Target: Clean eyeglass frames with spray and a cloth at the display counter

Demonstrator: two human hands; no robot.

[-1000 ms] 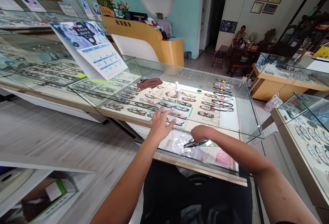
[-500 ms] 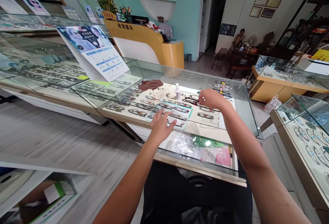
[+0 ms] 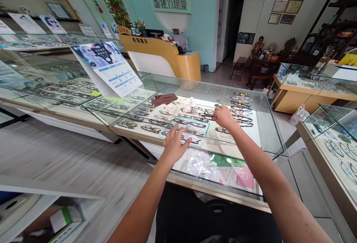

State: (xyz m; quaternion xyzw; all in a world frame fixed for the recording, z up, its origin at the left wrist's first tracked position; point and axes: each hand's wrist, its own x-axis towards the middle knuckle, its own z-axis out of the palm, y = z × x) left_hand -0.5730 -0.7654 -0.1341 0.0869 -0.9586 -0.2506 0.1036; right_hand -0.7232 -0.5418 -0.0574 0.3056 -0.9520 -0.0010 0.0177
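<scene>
Dark eyeglasses (image 3: 207, 115), to the right of the white bottle (image 3: 193, 106) and amid other frames on the bench (image 3: 254, 131), held at their right end by the closed fingers of the right hand (image 3: 224, 117); contact with the surface cannot be told. Good handling calls for a light grip, lenses untouched, neighbours undisturbed. Left hand (image 3: 174, 146): fingers loosely spread, grasping nothing visible, at the near-left of the blue-edged tray (image 3: 206, 132). Relative to 1 s earlier, right hand and eyeglasses lie beyond the near plastic bags (image 3: 199, 164); the left hand keeps its place.
</scene>
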